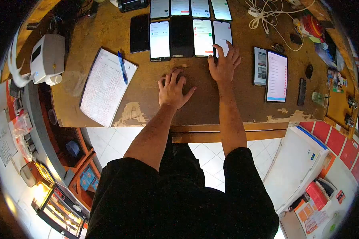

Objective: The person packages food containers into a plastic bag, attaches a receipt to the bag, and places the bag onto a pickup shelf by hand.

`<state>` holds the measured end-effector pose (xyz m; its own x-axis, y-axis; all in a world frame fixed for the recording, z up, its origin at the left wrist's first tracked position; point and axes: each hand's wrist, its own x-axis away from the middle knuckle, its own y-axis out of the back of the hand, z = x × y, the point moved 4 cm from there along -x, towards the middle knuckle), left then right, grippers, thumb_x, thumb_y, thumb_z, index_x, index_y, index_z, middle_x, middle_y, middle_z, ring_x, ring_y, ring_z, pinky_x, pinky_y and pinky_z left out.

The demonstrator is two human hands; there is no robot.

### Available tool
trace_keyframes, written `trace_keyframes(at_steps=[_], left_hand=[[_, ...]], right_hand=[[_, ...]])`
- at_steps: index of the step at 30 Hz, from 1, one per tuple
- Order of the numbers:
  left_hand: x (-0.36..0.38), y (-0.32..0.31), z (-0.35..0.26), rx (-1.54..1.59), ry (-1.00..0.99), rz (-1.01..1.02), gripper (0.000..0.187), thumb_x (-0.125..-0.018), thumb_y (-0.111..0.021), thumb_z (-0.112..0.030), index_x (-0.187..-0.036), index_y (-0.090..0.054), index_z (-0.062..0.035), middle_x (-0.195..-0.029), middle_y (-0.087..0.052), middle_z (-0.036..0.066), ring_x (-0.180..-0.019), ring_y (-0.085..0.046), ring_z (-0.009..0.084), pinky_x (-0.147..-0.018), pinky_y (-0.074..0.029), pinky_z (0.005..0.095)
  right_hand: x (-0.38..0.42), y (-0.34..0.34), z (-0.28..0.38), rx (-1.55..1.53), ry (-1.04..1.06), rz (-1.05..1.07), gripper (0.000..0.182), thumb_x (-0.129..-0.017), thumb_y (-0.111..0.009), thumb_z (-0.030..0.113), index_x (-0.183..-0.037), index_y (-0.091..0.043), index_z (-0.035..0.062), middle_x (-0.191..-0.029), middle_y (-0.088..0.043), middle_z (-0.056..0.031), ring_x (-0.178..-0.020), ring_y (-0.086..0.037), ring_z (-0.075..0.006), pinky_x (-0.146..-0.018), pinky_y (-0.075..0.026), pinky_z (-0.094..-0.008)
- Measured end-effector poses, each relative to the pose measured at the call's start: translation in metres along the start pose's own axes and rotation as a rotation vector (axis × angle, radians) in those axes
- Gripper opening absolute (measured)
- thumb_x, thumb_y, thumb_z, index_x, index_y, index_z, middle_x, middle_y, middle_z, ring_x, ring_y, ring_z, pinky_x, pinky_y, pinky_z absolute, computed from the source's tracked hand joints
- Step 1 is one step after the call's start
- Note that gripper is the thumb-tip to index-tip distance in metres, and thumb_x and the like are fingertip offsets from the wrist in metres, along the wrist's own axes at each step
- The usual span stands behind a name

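My right hand (224,65) reaches over the lower end of a lit phone (222,32), fingers apart and nothing held. Its thumb is close to the bottom of the neighbouring phone (202,36), which shows a white page with a red button. My left hand (172,88) rests on the wooden table (203,105), fingers bent but apart, holding nothing. Left of these phones lie a dark-screened phone (181,38), a lit phone (160,40) and another dark phone (139,34). Several more lit phones (180,7) form a row behind.
An open notebook (107,89) with a blue pen (122,67) lies at left, near a white device (48,57). On the right are a large lit phone (277,77), a smaller phone (260,65), a black remote-like object (302,91) and tangled white cables (263,16).
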<state>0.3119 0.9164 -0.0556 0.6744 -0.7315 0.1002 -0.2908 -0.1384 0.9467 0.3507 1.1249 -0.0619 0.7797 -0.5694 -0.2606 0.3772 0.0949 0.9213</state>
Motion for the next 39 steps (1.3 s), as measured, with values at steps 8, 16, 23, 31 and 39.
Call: trace_keyframes(at_steps=[8, 16, 23, 31, 39], left_hand=[[-0.001, 0.003, 0.001, 0.030, 0.038, 0.110, 0.052, -0.086, -0.057, -0.058, -0.110, -0.060, -0.0127, -0.137, -0.037, 0.010, -0.132, -0.033, 0.0286, -0.108, -0.024, 0.0541], [0.004, 0.002, 0.003, -0.049, 0.050, 0.056, 0.052, -0.085, -0.059, -0.052, -0.126, -0.053, -0.0209, -0.144, -0.031, 0.009, -0.133, -0.032, 0.0267, -0.110, -0.022, 0.0563], [0.006, 0.013, -0.003, -0.065, 0.086, 0.142, 0.054, -0.082, -0.062, -0.045, -0.131, -0.051, -0.0250, -0.144, -0.030, 0.006, -0.135, -0.029, 0.0268, -0.112, -0.012, 0.0635], [0.010, 0.011, -0.003, -0.061, 0.023, 0.024, 0.048, -0.084, -0.061, -0.044, -0.128, -0.053, -0.0267, -0.133, -0.039, 0.005, -0.132, -0.033, 0.0248, -0.111, -0.014, 0.0650], [0.013, 0.009, -0.003, -0.030, 0.013, 0.018, 0.051, -0.085, -0.062, -0.044, -0.131, -0.050, -0.0253, -0.139, -0.036, 0.005, -0.132, -0.034, 0.0237, -0.111, -0.015, 0.0654]], right_hand=[[-0.002, 0.006, 0.003, -0.064, -0.028, -0.107, 0.050, -0.084, -0.062, 0.038, -0.128, -0.050, 0.0177, -0.141, -0.030, -0.0180, -0.137, -0.021, -0.0439, -0.105, -0.015, -0.0710], [0.127, 0.030, 0.020, -0.062, -0.185, -0.050, 0.053, -0.085, -0.062, 0.034, -0.128, -0.049, 0.0077, -0.134, -0.037, -0.0290, -0.128, -0.031, -0.0461, -0.105, -0.025, -0.0610], [0.139, 0.034, 0.034, 0.156, -0.219, 0.218, 0.047, -0.086, -0.059, 0.029, -0.129, -0.047, 0.0133, -0.136, -0.034, -0.0235, -0.129, -0.030, -0.0430, -0.105, -0.023, -0.0622], [0.138, 0.043, 0.039, 0.167, -0.170, 0.169, 0.051, -0.087, -0.056, 0.031, -0.134, -0.045, 0.0125, -0.132, -0.039, -0.0249, -0.128, -0.032, -0.0425, -0.105, -0.026, -0.0595], [0.139, 0.037, 0.035, 0.137, -0.218, 0.248, 0.055, -0.089, -0.058, 0.039, -0.134, -0.046, 0.0116, -0.138, -0.038, -0.0218, -0.132, -0.032, -0.0430, -0.106, -0.025, -0.0614]])
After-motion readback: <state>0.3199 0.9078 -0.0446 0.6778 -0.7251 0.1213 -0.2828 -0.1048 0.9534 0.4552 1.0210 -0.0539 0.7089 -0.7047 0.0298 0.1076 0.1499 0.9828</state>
